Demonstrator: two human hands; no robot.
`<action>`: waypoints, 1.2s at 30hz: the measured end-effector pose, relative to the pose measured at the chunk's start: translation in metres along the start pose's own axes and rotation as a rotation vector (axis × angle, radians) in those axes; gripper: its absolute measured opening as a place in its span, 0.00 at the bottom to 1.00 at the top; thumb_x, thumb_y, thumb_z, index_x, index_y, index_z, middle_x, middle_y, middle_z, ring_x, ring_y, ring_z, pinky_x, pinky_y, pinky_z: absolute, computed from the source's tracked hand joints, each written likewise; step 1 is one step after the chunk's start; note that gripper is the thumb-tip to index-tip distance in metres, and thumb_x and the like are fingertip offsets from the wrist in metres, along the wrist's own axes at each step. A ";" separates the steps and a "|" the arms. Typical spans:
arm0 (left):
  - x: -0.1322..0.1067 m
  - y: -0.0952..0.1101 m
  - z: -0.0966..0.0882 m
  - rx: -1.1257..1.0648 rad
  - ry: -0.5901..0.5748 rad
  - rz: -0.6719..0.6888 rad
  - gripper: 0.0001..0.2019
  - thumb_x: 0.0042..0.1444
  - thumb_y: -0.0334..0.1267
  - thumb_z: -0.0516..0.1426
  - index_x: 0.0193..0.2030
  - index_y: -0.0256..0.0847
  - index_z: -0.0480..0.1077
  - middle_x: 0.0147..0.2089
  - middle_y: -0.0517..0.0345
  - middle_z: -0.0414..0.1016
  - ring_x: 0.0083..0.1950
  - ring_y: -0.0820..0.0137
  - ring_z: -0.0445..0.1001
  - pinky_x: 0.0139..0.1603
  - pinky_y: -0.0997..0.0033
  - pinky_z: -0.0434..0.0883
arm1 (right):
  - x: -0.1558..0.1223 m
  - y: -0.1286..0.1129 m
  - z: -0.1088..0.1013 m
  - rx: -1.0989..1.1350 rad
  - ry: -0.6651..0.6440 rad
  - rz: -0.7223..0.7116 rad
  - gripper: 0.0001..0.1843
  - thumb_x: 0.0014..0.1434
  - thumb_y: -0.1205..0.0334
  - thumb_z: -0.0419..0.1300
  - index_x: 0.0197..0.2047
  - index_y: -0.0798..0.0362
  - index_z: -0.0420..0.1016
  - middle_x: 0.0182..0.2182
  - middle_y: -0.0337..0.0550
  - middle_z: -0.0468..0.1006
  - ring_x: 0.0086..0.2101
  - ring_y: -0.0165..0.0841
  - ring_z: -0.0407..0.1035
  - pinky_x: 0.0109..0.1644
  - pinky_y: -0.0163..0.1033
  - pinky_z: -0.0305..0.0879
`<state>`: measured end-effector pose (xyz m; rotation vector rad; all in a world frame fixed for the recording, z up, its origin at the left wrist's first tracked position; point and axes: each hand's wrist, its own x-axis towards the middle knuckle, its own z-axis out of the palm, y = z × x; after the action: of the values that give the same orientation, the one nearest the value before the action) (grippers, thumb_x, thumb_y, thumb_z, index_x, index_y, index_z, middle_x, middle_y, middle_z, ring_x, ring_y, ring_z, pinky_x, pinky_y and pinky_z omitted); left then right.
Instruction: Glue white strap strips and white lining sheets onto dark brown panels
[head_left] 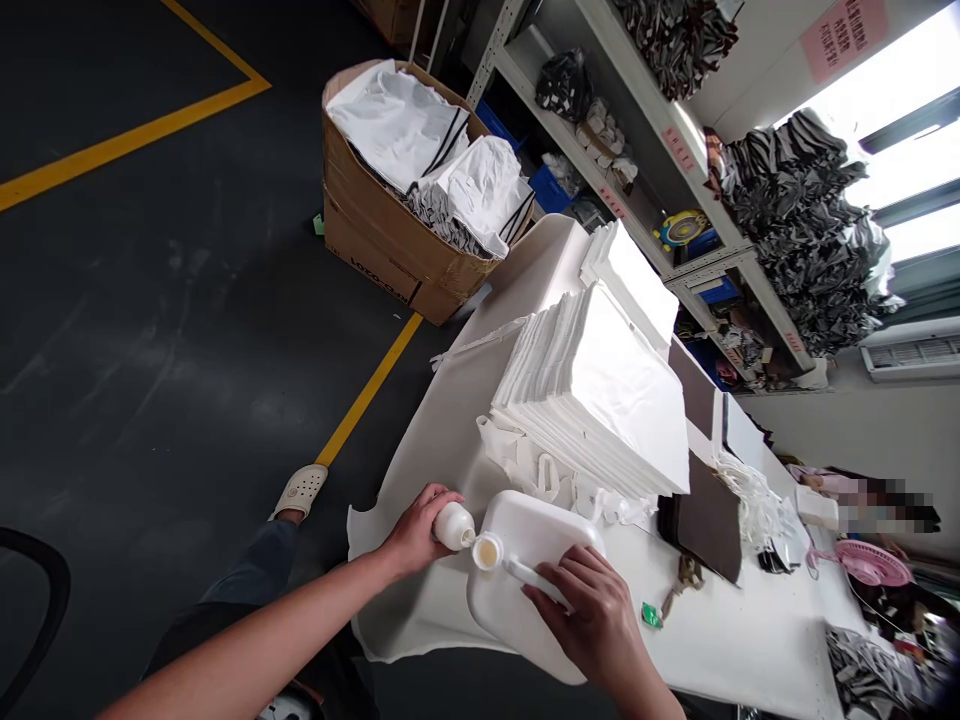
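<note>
a white worktop point(712, 650) runs from the near edge off toward the far right of the room, its pale cover hanging in loose folds at the near end. there the left hand point(420, 532) has its fingers curled round a small white bottle point(452, 526), while the fingers of the right hand point(595, 605) are closed about the handle of a white jug point(540, 535). the jug's uncapped mouth sits right by the bottle's neck; whether the two touch is hard to tell, as is whether the jug rests on the worktop or is held over its edge. just beyond stands a tall stack of white sheets point(630, 385), with crumpled white strips point(525, 455) at its foot and a second stack point(634, 275) behind. farther right lie dark brown pieces point(709, 520), a tangle of white cords point(746, 490), a small green packet point(651, 615) and a pink fan point(872, 563). a cardboard box point(375, 235) of white bundles is on the dark floor point(187, 300), near yellow lines point(367, 400). metal shelving point(667, 140) with pink labels lines the side by a bright window point(919, 150), bundled grey goods point(795, 230) piled high on it.
</note>
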<state>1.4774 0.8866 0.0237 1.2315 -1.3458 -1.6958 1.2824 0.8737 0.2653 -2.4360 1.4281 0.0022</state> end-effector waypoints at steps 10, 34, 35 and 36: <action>-0.001 -0.034 -0.029 0.012 0.038 -0.006 0.34 0.43 0.33 0.70 0.59 0.48 0.70 0.59 0.53 0.66 0.57 0.58 0.71 0.60 0.56 0.70 | 0.037 -0.035 0.035 -0.132 -0.016 0.001 0.07 0.66 0.64 0.60 0.34 0.51 0.75 0.22 0.39 0.70 0.28 0.35 0.62 0.36 0.40 0.54; -0.004 -0.074 -0.038 -0.043 0.073 0.002 0.33 0.46 0.46 0.70 0.59 0.43 0.70 0.60 0.47 0.67 0.56 0.55 0.70 0.57 0.50 0.71 | 0.058 -0.056 0.066 -0.218 -0.099 0.023 0.11 0.67 0.62 0.59 0.31 0.51 0.72 0.23 0.39 0.71 0.30 0.36 0.62 0.39 0.41 0.52; -0.004 -0.075 -0.038 -0.044 0.073 -0.001 0.33 0.46 0.45 0.70 0.59 0.44 0.70 0.60 0.47 0.67 0.56 0.55 0.71 0.57 0.50 0.71 | 0.059 -0.057 0.067 -0.222 -0.100 0.020 0.11 0.67 0.62 0.59 0.31 0.51 0.72 0.23 0.39 0.71 0.30 0.36 0.62 0.39 0.41 0.52; -0.004 -0.076 -0.039 -0.044 0.073 -0.005 0.33 0.45 0.45 0.70 0.59 0.44 0.70 0.60 0.46 0.68 0.56 0.55 0.71 0.57 0.50 0.72 | 0.059 -0.057 0.068 -0.224 -0.101 0.020 0.11 0.67 0.62 0.59 0.31 0.50 0.72 0.23 0.39 0.71 0.30 0.36 0.62 0.39 0.41 0.52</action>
<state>1.5198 0.8969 -0.0492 1.2605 -1.2574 -1.6584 1.3713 0.8673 0.2067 -2.5558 1.4773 0.3016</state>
